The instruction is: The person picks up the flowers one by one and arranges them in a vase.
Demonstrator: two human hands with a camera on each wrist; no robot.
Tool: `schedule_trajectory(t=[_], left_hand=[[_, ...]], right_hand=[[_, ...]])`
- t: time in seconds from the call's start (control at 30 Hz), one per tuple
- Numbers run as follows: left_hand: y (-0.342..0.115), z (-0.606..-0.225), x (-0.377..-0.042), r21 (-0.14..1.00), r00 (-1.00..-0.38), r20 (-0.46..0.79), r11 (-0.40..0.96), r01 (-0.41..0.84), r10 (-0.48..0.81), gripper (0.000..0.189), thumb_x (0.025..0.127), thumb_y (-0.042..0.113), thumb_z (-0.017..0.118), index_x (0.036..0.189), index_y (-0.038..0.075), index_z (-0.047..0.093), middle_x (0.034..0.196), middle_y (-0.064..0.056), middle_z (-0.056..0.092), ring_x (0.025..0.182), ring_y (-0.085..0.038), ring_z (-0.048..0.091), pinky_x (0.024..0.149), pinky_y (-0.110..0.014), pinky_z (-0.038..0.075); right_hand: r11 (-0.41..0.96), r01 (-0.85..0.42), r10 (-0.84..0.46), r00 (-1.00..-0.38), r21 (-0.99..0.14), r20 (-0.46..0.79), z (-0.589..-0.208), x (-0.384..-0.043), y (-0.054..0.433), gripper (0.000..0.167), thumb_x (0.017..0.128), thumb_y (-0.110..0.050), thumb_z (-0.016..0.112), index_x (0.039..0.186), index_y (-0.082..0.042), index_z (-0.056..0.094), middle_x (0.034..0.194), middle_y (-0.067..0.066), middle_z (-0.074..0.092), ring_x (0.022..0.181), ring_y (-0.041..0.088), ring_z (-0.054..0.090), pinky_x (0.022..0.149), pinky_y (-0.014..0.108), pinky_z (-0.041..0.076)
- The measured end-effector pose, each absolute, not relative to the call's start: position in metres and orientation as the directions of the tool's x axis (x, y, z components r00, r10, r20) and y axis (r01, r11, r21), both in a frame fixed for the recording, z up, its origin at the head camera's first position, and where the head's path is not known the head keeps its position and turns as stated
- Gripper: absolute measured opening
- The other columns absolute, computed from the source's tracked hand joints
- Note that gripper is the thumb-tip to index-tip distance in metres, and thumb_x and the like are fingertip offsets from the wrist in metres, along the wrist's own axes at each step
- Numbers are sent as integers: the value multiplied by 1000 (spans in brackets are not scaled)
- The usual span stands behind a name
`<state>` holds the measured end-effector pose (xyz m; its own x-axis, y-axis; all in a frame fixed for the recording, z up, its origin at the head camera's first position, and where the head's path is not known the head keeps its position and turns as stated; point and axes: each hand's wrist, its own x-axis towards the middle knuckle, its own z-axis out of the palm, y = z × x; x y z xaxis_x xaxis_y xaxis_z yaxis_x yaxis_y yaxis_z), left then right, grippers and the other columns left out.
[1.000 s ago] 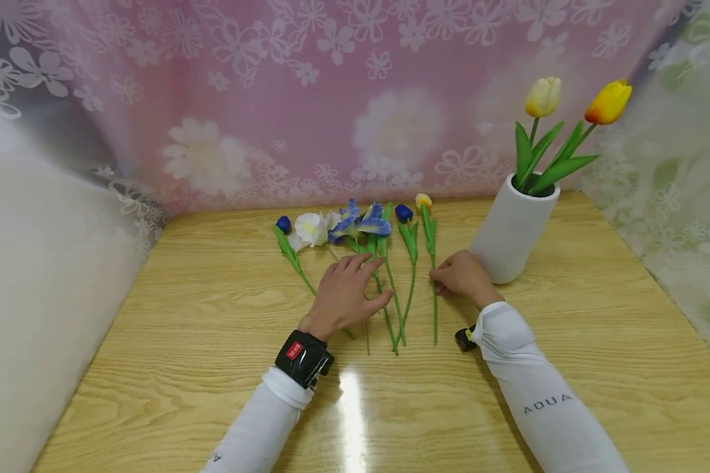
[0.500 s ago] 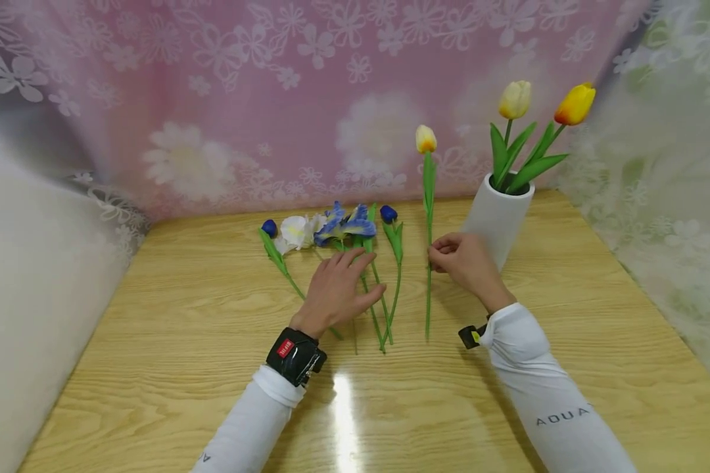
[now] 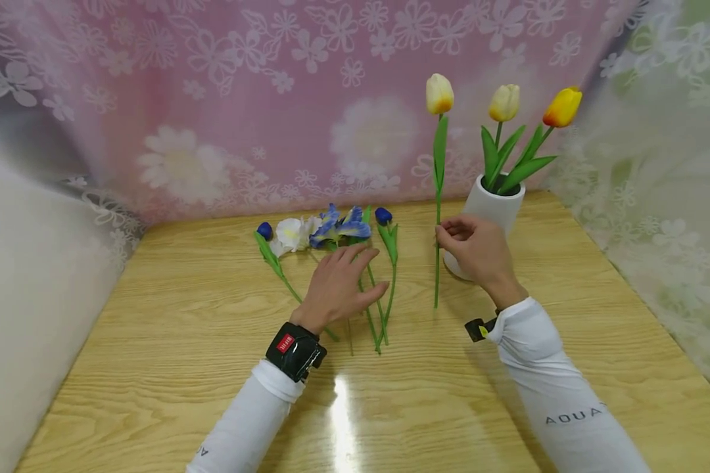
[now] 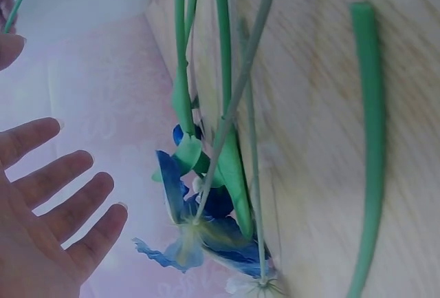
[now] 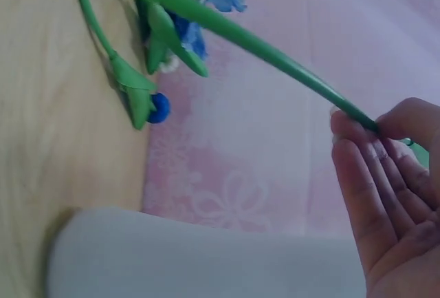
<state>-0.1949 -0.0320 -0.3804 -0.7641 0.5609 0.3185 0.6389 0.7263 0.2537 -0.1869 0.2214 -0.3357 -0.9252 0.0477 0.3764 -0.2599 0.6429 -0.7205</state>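
Note:
A cream tulip with an orange base (image 3: 440, 95) stands upright in the air, its green stem (image 5: 275, 60) pinched between the thumb and fingertips of my right hand (image 3: 478, 253). Just beyond that hand is the white vase (image 3: 492, 209), partly covered by it. The vase holds a cream tulip (image 3: 505, 103) and a yellow-orange tulip (image 3: 563, 107). My left hand (image 3: 340, 284) hovers over the stems of the flowers on the table, fingers spread and holding nothing. Around it lie a blue iris (image 4: 185, 236), a white flower (image 3: 290, 234) and blue tulips (image 3: 383, 216).
The wooden table (image 3: 171, 368) carries the loose flowers toward its back edge, with the vase at the back right. A pink floral curtain (image 3: 242, 131) hangs directly behind, and a pale patterned one (image 3: 657, 217) closes the right side.
My right hand has lifted the cream tulip off the table, raising it from lying flat to upright beside the vase. The left hand stays over the stems; the head view shifts slightly.

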Motion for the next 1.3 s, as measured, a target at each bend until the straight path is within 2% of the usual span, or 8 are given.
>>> schedule_trajectory(t=[0.23, 0.4, 0.5, 0.73, 1.03, 1.3], left_hand=[[-28, -375, -198, 253, -761, 311, 723, 643, 569, 60, 92, 52, 52, 141, 18, 48, 141, -7, 44, 126, -28, 43, 97, -50, 39], [-24, -369, -202, 233, -746, 326, 715, 659, 581, 60, 91, 52, 54, 140, 16, 49, 141, -9, 45, 126, -30, 43, 97, -50, 39], [-22, -366, -205, 220, -732, 347, 708, 671, 586, 59, 91, 52, 54, 137, 15, 51, 139, -10, 47, 124, -31, 45, 96, -50, 40], [-15, -361, -210, 218, -709, 381, 688, 693, 593, 59, 91, 52, 54, 137, 15, 53, 138, -10, 48, 123, -30, 46, 96, -49, 40], [-9, -355, -216, 204, -699, 373, 681, 703, 610, 61, 92, 53, 53, 139, 14, 51, 140, -10, 46, 125, -31, 45, 101, -49, 36], [-5, -344, -220, 194, -699, 360, 683, 704, 618, 62, 91, 55, 52, 140, 16, 49, 140, -8, 47, 124, -29, 46, 101, -48, 37]], right_hand=[[619, -356, 108, -844, -700, 525, -313, -188, 228, 20, 89, -19, 67, 94, 0, 72, 84, 10, 70, 66, -1, 60, 63, 12, 47], [617, -390, 157, -790, -684, 592, -299, -189, 236, 20, 87, -15, 69, 95, 3, 72, 85, 13, 69, 65, -6, 58, 64, 10, 47], [610, -401, 187, -766, -684, 615, -291, -190, 239, 20, 87, -15, 70, 94, 4, 72, 83, 11, 70, 65, -6, 59, 64, 11, 48], [553, -444, 312, -674, -704, 670, -278, -195, 246, 22, 85, -14, 71, 92, 6, 71, 78, -10, 65, 65, 1, 62, 66, 13, 49], [525, -453, 423, -595, -720, 683, -260, -197, 255, 19, 85, -16, 71, 91, 1, 74, 78, -5, 68, 66, 4, 63, 66, 14, 50], [491, -494, 510, -506, -718, 696, -235, -197, 261, 13, 84, -14, 72, 89, -2, 74, 79, 1, 69, 66, 8, 63, 67, 15, 50]])
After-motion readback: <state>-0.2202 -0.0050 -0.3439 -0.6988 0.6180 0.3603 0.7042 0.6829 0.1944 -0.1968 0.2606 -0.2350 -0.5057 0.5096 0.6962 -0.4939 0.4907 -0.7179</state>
